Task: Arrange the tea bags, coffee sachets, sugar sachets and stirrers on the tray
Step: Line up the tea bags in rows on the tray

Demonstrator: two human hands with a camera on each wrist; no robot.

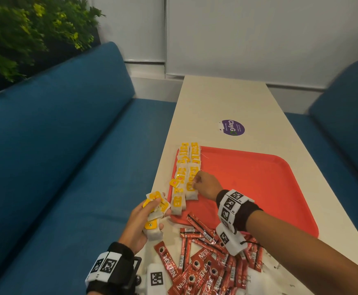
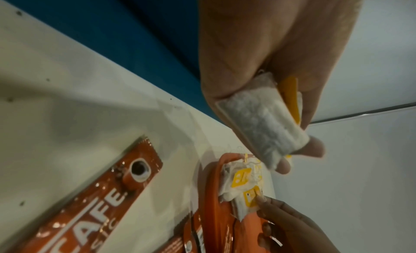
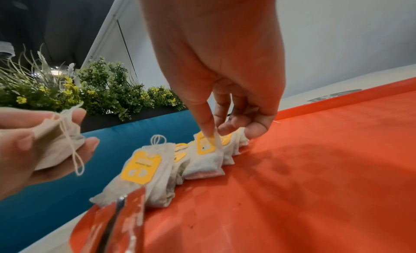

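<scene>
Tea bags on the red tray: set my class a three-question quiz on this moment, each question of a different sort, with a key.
1. True or false: the left hand holds a bunch of tea bags.
2. Where do the coffee sachets mostly lie? A) in rows on the tray B) in a loose pile on the table, near the tray's closer edge C) on the blue seat
3. Fill in: the right hand touches a tea bag in the rows along the tray's ____ edge.

Key: 1 true; 2 B; 3 left.
</scene>
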